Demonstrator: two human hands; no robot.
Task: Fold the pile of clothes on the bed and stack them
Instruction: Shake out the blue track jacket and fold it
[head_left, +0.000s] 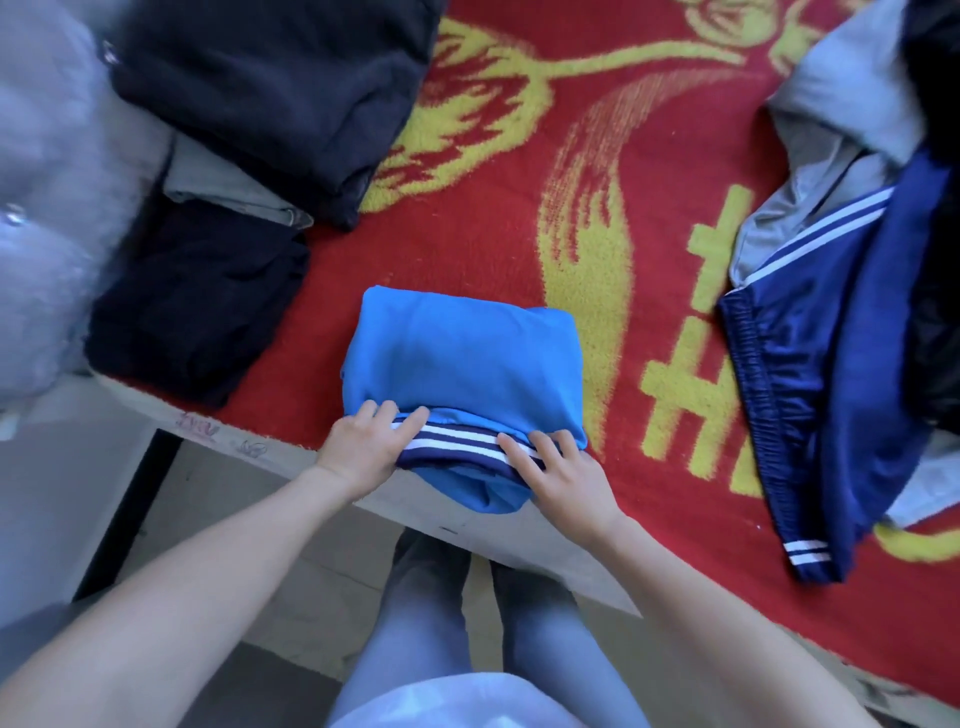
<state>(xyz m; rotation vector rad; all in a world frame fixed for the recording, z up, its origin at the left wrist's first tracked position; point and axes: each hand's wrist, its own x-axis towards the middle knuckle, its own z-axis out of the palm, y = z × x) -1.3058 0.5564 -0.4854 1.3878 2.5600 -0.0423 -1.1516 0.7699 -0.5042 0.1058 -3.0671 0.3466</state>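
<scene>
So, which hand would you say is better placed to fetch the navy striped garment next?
Probably the right hand: the navy striped garment lies on its side of the bed, while the left hand would have to cross over the folded blue top.

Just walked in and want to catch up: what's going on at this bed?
A person is folding a blue top at the near edge of the bed. The left hand and right hand lie on its striped hem, pressing the bundle down. Folded dark clothes sit to the left on the red blanket. A loose pile waits unfolded on the right.
</scene>
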